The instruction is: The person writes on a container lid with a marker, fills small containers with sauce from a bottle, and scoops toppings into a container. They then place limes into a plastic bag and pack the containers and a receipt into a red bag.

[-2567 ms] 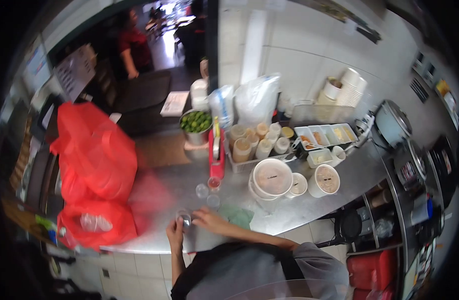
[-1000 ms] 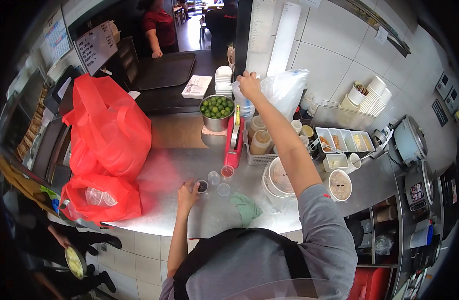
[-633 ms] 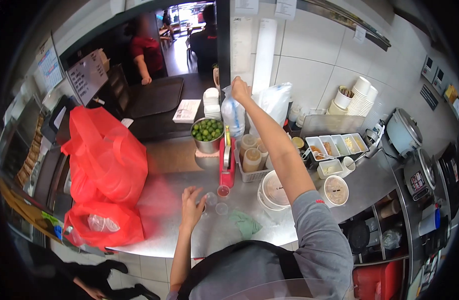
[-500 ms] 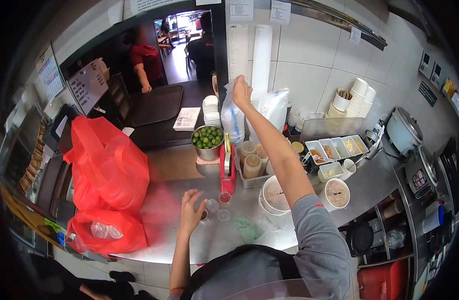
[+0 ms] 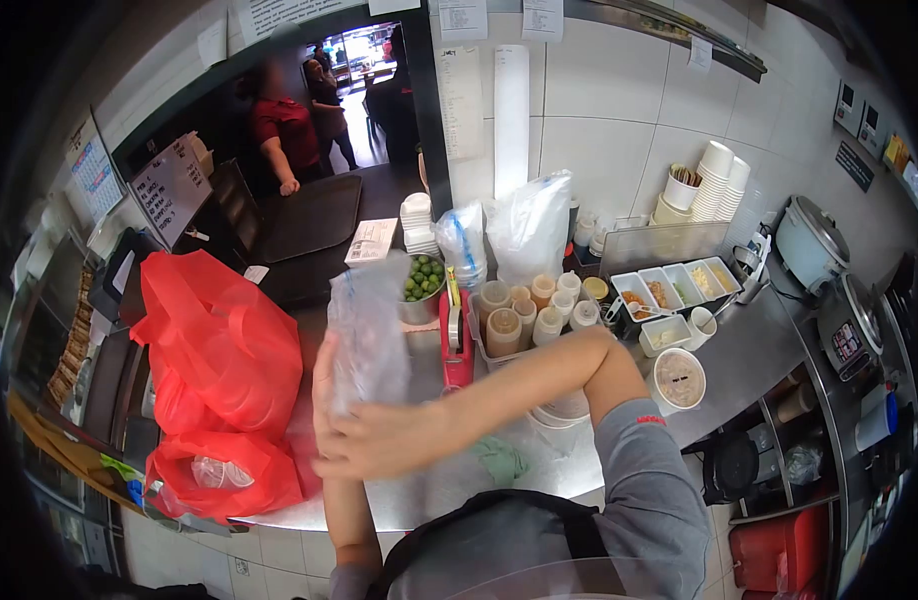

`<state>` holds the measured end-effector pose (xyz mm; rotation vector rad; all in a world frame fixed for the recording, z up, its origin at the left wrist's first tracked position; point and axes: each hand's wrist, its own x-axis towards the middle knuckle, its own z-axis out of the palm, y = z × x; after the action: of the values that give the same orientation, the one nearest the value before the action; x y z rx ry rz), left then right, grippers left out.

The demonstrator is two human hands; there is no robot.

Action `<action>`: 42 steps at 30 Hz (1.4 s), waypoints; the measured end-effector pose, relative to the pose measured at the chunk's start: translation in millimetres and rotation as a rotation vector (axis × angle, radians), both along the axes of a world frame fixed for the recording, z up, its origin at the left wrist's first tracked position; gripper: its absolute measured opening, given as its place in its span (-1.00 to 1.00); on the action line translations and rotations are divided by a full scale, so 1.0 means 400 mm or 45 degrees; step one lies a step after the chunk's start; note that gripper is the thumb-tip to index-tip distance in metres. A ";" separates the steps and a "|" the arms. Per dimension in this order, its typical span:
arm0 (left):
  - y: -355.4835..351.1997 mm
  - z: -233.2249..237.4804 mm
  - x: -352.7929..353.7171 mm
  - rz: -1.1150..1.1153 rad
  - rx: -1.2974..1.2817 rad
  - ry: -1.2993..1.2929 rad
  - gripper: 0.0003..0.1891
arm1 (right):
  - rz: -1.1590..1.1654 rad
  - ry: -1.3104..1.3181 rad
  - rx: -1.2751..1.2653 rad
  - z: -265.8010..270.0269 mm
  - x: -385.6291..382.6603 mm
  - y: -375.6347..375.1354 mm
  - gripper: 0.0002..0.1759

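A clear plastic bag (image 5: 371, 325) stands upright over the steel counter, in front of the metal pot of green limes (image 5: 422, 280). My left hand (image 5: 324, 385) grips its left side. Across its lower part lies my right hand (image 5: 374, 440), blurred by motion, so its fingers cannot be made out well. Two red plastic bags (image 5: 219, 350) sit to the left of my hands. Just right of the bag is a red tape dispenser (image 5: 457, 345). A green cloth (image 5: 501, 458) lies near the counter's front edge.
Squeeze bottles (image 5: 504, 330) fill a basket, with more plastic bags (image 5: 529, 225) behind. Lidded tubs (image 5: 679, 380), a topping tray (image 5: 674, 290) and stacked cups (image 5: 714, 180) are at right. A person in red (image 5: 284, 135) stands beyond the black tray (image 5: 309, 215).
My right hand has come down from the wall side to the left front. A clear bag is now between my hands, and my left hand has risen from the small cups to hold it.
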<state>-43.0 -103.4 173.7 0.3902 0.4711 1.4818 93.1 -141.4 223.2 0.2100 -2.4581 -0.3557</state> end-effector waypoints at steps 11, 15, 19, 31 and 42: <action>-0.199 -0.062 -0.100 0.424 0.555 1.264 -0.77 | -0.171 -0.075 -0.950 0.044 0.063 0.036 -0.53; -0.262 -0.052 -0.099 0.661 0.594 1.304 -0.76 | -0.196 -0.713 -1.192 -0.067 0.045 0.013 -0.63; -0.353 -0.196 -0.198 0.446 0.343 1.061 -0.68 | 0.491 -0.538 -1.796 -0.160 0.019 0.017 -0.75; -0.422 -0.241 -0.119 0.217 0.228 1.176 -0.65 | 1.494 -0.544 -3.005 -0.329 -0.036 -0.088 -0.73; -0.413 -0.222 -0.055 0.089 0.253 1.178 -0.57 | 1.571 0.004 -3.290 -0.248 0.068 -0.069 -0.75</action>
<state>-65.2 -268.5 84.9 1.2429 1.0705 1.3542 120.4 -169.0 123.9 0.3542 -0.6125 2.7002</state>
